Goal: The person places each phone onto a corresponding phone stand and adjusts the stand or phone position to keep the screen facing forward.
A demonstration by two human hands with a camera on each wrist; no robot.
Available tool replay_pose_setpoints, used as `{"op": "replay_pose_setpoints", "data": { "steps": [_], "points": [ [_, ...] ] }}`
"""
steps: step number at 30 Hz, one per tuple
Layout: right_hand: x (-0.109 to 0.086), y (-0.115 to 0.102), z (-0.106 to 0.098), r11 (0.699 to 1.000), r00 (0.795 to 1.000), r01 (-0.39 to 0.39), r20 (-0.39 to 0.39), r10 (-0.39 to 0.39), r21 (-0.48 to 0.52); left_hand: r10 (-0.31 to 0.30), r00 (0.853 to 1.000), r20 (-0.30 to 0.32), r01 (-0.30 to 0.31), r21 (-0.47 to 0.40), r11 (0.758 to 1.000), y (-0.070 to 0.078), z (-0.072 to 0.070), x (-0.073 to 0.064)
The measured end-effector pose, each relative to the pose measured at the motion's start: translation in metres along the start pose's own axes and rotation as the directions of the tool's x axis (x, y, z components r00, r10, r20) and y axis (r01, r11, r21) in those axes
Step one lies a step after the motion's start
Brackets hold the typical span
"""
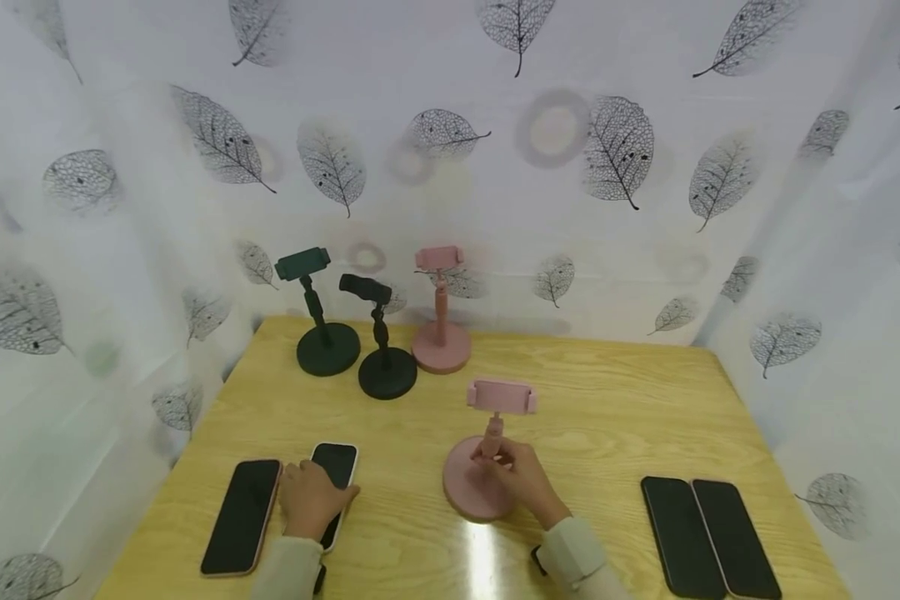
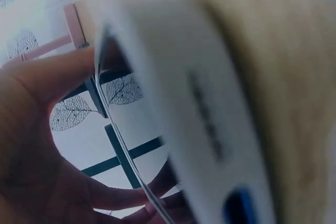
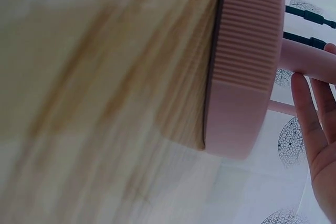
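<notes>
My left hand [image 1: 311,500] reaches across a white-edged smartphone [image 1: 336,467] at the front left, thumb on one long edge and fingers on the other. The left wrist view brings the phone's pale side [image 2: 178,93] up close, between thumb and fingers. With my right hand [image 1: 525,479] I pinch the stem of a pink phone stand [image 1: 502,397], low down near its round base. In the right wrist view the fingers [image 3: 310,119] touch that stem, and the ribbed base [image 3: 244,66] stands on the table. The stand's clamp faces forward with no phone in it.
Along the back left stand a dark green phone stand [image 1: 328,350], a black one [image 1: 387,373] and another pink one [image 1: 441,346]. A dark phone [image 1: 242,517] lies left of my left hand. Two more phones, one [image 1: 682,537] beside the other [image 1: 737,537], lie front right. A leaf-patterned curtain [image 1: 450,200] encloses the wooden table [image 1: 615,400].
</notes>
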State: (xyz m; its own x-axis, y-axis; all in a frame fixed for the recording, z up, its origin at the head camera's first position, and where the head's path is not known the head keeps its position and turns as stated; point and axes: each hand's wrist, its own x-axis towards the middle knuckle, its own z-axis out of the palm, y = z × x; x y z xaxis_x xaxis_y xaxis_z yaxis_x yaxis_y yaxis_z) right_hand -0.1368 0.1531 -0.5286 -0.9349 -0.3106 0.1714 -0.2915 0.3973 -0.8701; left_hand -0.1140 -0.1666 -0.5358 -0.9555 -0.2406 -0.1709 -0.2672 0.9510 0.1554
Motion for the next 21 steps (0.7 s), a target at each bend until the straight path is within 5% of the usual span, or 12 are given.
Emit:
{"op": "replay_pose_setpoints", "data": {
  "steps": [14, 18, 21],
  "points": [
    [-0.002, -0.014, 0.001, 1.0, 1.0, 0.026, -0.005, -0.026, -0.009, -0.057, 0.993, -0.103, 0.037, -0.187, 0.982, 0.005, -0.001, 0.001],
    [-0.001, -0.01, 0.001, 0.999, 0.999, 0.036, -0.01, -0.036, -0.03, -0.054, 0.974, -0.22, -0.005, -0.262, 0.965, 0.013, -0.003, -0.001],
    [0.001, -0.002, 0.001, 0.999, 0.999, 0.041, 0.001, -0.041, -0.029, -0.055, 0.944, -0.326, -0.051, -0.31, 0.949, 0.018, -0.005, -0.002]
  ]
}}
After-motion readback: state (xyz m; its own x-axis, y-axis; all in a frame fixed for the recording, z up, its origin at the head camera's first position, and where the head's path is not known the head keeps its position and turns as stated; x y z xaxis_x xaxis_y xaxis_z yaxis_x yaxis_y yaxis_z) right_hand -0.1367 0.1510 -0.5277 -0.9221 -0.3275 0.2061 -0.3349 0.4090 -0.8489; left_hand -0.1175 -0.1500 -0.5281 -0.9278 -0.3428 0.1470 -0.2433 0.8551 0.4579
